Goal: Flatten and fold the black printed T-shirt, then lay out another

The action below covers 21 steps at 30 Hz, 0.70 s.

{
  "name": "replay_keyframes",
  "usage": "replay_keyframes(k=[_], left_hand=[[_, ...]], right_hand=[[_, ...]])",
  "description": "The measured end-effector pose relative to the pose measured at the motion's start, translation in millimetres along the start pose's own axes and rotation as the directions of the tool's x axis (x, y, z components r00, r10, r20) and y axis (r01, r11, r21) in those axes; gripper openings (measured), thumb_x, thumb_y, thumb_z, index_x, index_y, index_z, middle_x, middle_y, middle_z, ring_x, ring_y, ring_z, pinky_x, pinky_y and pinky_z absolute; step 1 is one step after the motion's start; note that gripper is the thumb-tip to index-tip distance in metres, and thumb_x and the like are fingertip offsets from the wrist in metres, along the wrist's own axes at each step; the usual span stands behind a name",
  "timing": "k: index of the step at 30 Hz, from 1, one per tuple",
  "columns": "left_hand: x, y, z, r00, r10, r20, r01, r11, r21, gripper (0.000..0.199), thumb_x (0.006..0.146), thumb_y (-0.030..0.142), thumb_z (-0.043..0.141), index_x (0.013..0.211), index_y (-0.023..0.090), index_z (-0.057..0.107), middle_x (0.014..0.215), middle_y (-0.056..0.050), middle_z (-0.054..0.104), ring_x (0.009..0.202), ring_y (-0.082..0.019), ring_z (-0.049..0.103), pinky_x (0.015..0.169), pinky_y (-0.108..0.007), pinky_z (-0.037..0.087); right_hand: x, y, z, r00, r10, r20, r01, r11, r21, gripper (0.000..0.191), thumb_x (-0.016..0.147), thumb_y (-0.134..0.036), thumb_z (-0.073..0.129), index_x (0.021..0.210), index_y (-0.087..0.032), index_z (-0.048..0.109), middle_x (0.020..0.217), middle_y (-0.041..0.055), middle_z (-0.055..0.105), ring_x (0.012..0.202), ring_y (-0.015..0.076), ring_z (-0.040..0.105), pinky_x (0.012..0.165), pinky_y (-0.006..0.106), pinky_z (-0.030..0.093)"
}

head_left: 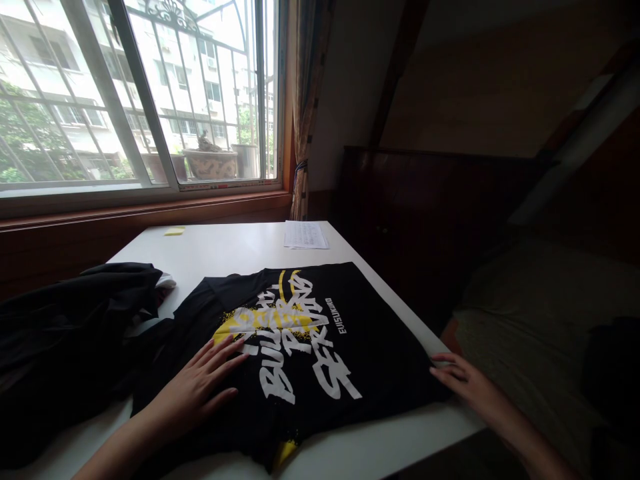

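A black T-shirt with white and yellow lettering lies spread flat on the white table, print side up. My left hand rests flat on the shirt's left part, fingers apart, beside the print. My right hand touches the shirt's right edge at the table's border, its fingers extended; whether it pinches the cloth is unclear.
A heap of dark clothes lies on the table's left side. A printed paper sheet and a yellow sticky note sit near the window. A bed stands to the right, below the table edge.
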State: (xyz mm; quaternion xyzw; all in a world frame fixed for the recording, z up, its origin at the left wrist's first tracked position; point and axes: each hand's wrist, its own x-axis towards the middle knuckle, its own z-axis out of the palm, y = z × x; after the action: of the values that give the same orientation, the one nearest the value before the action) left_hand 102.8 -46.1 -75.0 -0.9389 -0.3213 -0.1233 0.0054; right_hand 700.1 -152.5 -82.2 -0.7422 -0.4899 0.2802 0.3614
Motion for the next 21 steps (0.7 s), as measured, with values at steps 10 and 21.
replay_keyframes(k=[10,21], left_hand=[[0.3,0.7,-0.1,1.000,0.009,-0.020,-0.009,1.000,0.005,0.062,0.101,0.046,0.053,0.158,0.038,0.029,0.163,0.000,0.035,0.147,-0.029,0.038,0.121,-0.051,0.033],[-1.7,-4.1,0.8,1.000,0.009,0.002,-0.009,1.000,0.021,0.062,0.101,0.047,0.053,0.158,0.038,0.030,0.163,0.000,0.036,0.146,-0.030,0.040,0.119,-0.052,0.036]], right_hand=[[-5.0,33.5,-5.7,0.982,-0.153,-0.111,0.139,0.982,-0.126,0.062,0.079,-0.058,0.062,0.131,-0.025,0.052,0.066,-0.0022,0.061,0.069,0.0247,0.066,0.078,0.042,0.055],[-15.8,38.6,-20.2,0.908,-0.399,-0.125,0.323,0.859,-0.396,0.041,0.084,-0.060,0.061,0.107,-0.028,0.075,0.121,0.0092,0.065,0.115,0.0316,0.065,0.098,0.043,0.055]])
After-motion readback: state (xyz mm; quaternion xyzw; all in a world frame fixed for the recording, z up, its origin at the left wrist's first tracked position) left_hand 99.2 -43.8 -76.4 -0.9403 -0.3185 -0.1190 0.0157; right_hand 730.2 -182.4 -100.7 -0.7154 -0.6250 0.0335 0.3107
